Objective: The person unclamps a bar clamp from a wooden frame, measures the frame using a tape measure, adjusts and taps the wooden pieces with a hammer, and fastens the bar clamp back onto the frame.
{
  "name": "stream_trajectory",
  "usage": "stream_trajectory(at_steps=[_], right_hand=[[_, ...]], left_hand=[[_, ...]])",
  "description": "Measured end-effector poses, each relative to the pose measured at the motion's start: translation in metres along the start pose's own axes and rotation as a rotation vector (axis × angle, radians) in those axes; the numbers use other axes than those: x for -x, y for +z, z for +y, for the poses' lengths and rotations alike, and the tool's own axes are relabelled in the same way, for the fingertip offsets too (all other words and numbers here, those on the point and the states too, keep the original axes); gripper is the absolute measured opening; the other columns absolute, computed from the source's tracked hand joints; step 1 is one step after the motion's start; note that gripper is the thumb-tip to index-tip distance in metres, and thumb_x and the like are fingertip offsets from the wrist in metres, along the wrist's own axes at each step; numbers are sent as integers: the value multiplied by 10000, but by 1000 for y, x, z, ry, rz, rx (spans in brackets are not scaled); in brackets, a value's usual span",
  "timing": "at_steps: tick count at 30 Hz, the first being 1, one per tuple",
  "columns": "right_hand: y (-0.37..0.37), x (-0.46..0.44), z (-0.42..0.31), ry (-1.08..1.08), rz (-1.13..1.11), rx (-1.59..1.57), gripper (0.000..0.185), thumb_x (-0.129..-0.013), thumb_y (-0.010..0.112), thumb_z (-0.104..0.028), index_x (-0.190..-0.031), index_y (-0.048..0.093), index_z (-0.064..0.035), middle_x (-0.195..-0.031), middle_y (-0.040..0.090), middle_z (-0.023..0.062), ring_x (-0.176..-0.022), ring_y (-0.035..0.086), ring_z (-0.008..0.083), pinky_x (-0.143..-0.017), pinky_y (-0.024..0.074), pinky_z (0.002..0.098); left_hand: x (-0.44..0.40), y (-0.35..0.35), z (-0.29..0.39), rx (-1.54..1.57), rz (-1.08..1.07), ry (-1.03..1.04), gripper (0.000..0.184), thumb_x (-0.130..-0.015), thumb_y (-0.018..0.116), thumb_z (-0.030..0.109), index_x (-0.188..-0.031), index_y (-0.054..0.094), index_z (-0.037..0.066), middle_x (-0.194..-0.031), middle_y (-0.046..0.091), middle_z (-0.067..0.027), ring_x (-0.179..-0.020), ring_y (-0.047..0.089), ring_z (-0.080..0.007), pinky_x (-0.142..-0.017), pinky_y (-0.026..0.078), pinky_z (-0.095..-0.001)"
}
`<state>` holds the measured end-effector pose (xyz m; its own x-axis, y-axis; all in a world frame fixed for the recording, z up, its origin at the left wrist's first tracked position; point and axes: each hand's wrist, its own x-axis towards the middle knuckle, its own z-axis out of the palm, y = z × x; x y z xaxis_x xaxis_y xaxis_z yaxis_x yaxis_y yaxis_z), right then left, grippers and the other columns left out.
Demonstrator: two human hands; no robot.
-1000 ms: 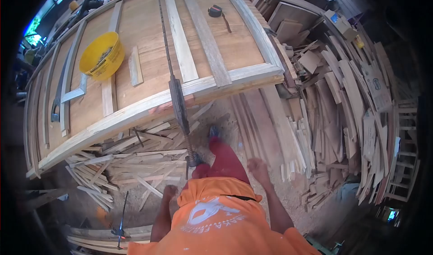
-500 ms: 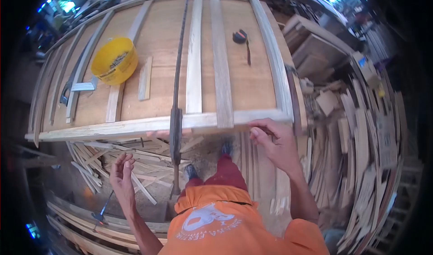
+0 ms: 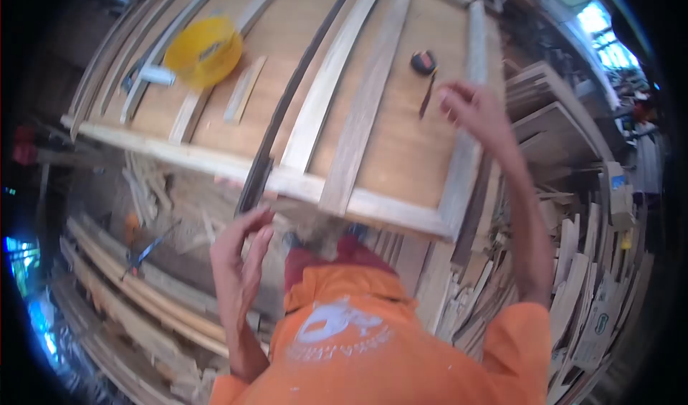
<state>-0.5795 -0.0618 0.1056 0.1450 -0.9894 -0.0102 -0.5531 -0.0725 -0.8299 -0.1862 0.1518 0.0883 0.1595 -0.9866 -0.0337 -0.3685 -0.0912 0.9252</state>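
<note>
We reach our half-open, empty right hand [image 3: 476, 111] over the wooden frame [image 3: 390, 208], near the tape measure [image 3: 423, 62] lying there, which needs a bit more reach to touch, while our open, empty left hand [image 3: 235, 261] is by the long clamp [image 3: 256, 181].

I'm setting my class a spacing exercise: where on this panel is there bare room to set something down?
The panel is bare between the short offcut and the long dark bar, and below the tape measure, between the broad strip and right border. The left is crowded: yellow bucket, metal bracket, close-set strips.
</note>
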Motion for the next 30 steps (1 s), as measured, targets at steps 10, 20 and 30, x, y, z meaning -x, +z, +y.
stream_trajectory(at_steps=[10,20,30], right_hand=[[112,21,1,287,-454,-243,694,-957,705,-596,-1160,701,67,-861,677,59,-713,602,117,-619,489,272],[105,33,-7,346,-365,-295,578,-1059,604,-508,-1274,672,24,-985,696,45,-766,585,81,-678,478,246],[81,115,-57,353,-150,-242,328,-1035,677,-290,-1086,747,27,-798,700,10,-715,609,60,-659,489,238]], left_hand=[[-23,44,-19,-319,-121,246,736,-789,858,77,-1471,582,89,-1531,562,-136,-1417,523,-309,-1159,411,-429],[-39,41,-11,-531,-230,400,886,-788,858,95,-1574,449,71,-1604,480,-134,-1505,413,-332,-1218,324,-448],[-11,-58,-19,-350,131,53,578,-940,758,131,-1473,574,4,-1436,647,-174,-1362,582,-276,-1140,425,-418]])
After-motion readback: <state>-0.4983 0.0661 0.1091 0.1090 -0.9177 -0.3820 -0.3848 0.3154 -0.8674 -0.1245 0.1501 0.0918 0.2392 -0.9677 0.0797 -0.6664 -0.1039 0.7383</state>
